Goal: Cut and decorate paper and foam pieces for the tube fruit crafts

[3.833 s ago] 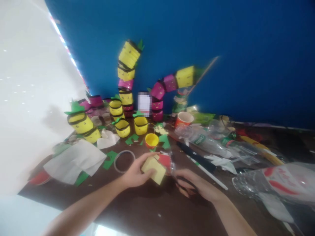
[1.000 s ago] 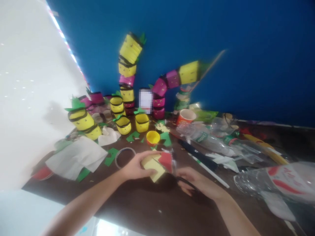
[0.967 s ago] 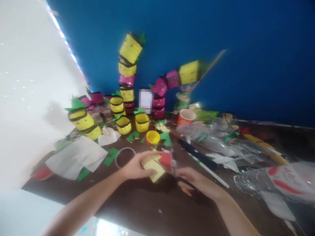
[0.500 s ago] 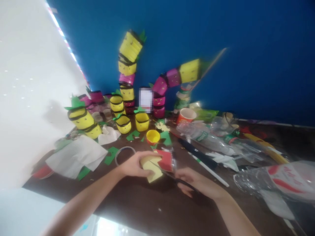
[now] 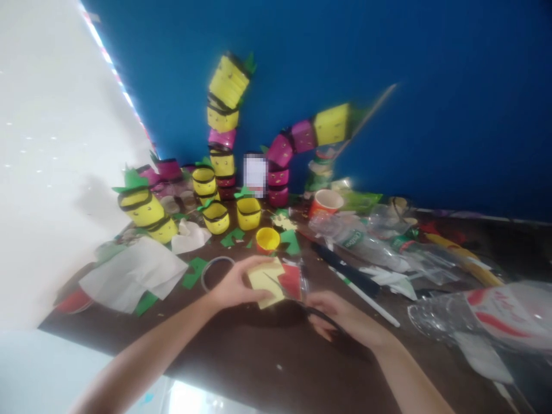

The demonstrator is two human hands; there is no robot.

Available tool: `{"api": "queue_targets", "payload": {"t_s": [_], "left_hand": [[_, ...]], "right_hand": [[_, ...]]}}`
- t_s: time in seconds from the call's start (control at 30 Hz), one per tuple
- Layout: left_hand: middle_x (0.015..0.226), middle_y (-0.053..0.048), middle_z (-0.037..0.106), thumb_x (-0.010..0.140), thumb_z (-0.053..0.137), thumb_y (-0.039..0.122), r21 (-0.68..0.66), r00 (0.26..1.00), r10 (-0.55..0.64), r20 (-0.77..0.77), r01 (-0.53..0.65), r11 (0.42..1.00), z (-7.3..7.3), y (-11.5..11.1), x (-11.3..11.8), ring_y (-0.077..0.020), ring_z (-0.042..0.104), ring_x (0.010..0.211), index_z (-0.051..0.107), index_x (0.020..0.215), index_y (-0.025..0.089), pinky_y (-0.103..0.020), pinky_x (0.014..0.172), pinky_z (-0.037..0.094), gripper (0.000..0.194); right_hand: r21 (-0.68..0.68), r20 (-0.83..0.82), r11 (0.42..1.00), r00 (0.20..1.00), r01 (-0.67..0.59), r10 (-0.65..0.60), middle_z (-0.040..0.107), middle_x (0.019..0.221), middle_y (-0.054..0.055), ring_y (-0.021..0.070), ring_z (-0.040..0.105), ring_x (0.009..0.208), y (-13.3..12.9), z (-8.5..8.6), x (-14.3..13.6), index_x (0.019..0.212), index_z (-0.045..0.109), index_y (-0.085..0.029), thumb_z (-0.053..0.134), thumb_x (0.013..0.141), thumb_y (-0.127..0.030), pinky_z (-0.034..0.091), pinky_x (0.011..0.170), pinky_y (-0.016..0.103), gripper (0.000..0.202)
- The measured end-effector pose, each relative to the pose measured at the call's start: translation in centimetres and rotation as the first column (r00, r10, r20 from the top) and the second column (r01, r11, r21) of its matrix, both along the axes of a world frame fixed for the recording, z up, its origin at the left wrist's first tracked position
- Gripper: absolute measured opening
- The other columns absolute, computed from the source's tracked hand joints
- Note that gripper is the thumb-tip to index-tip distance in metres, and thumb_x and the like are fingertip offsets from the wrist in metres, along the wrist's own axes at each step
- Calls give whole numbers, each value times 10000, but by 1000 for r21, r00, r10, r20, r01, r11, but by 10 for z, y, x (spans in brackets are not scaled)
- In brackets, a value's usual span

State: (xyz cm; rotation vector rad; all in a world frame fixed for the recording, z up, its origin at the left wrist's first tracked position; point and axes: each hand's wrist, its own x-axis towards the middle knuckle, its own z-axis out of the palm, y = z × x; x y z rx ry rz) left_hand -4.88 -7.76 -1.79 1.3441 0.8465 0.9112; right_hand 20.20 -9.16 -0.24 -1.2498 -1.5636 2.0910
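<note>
My left hand (image 5: 237, 284) pinches a piece of pale yellow paper (image 5: 264, 280) between thumb and fingers, above the dark table. In my right hand (image 5: 328, 315) are black-handled scissors (image 5: 321, 313), their blades pointing left across the yellow paper. Whether the blades are apart is too blurred to tell. A red piece (image 5: 292, 282) lies just right of the yellow paper, beside a clear plastic edge. Behind my left hand is a grey ring-shaped roll (image 5: 211, 270). A small yellow cup (image 5: 268, 240) stands beyond the paper.
Yellow and purple cup stacks (image 5: 222, 164) rise against the blue wall. White paper (image 5: 133, 273) and green scraps (image 5: 196, 273) lie left. Plastic bottles (image 5: 371, 250), a dark strip (image 5: 345, 267), a white stick (image 5: 366, 298) and a large bottle (image 5: 509, 316) lie right.
The yellow paper has turned and risen slightly in my left hand, so it looks flatter to the camera. My right hand with the scissors has shifted slightly up and left.
</note>
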Motion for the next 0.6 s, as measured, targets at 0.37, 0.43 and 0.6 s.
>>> {"api": "queue_targets", "payload": {"t_s": [0.37, 0.43, 0.6], "left_hand": [[988, -79, 636, 630, 740, 221, -49, 991, 112, 72, -108, 993, 0, -3, 5, -162, 611, 802, 553, 1072, 165, -238, 680, 481, 483], [996, -82, 634, 636, 736, 226, -52, 993, 103, 58, -100, 994, 0, -3, 4, -167, 609, 817, 557, 1076, 162, -243, 693, 481, 479], [1006, -85, 637, 631, 740, 235, -70, 994, 94, 61, -90, 994, -1, -2, 3, -185, 611, 846, 554, 1099, 170, -253, 705, 480, 508]], "right_hand": [[12, -34, 1000, 999, 5, -4, 351, 456, -92, 80, 408, 433, 1, -3, 1, 730, 494, -165, 574, 728, -521, 350, 471, 219, 365], [15, -40, 1000, 999, 3, -3, 344, 454, -92, 79, 400, 432, 1, -2, 0, 737, 502, -162, 576, 729, -518, 347, 468, 218, 364], [14, -31, 1000, 999, -6, 7, 347, 461, -90, 81, 397, 442, 1, 1, -1, 747, 499, -162, 595, 715, -514, 355, 470, 220, 366]]}}
